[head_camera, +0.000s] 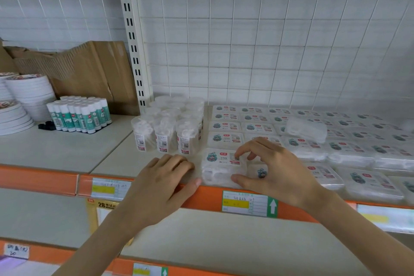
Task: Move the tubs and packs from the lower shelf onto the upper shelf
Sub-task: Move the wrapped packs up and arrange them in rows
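Where the upper shelf [112, 159] meets its orange edge strip [201, 197], a clear pack [220, 168] lies at the near rim. The right hand [275, 168] grips it between thumb and curled fingers. The left hand [161, 184] rests flat just left of it, fingers relaxed. Round tubs [165, 127] stand behind, and more packs [336, 141] cover the right.

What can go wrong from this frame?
1. The front pack, pinched by the right hand, sits at the upper shelf's orange lip; released carelessly, it may slip off.
2. The tubs stand just beyond the left hand; a nudge could topple them.
3. A loose pack lies askew atop the rows and may slide.
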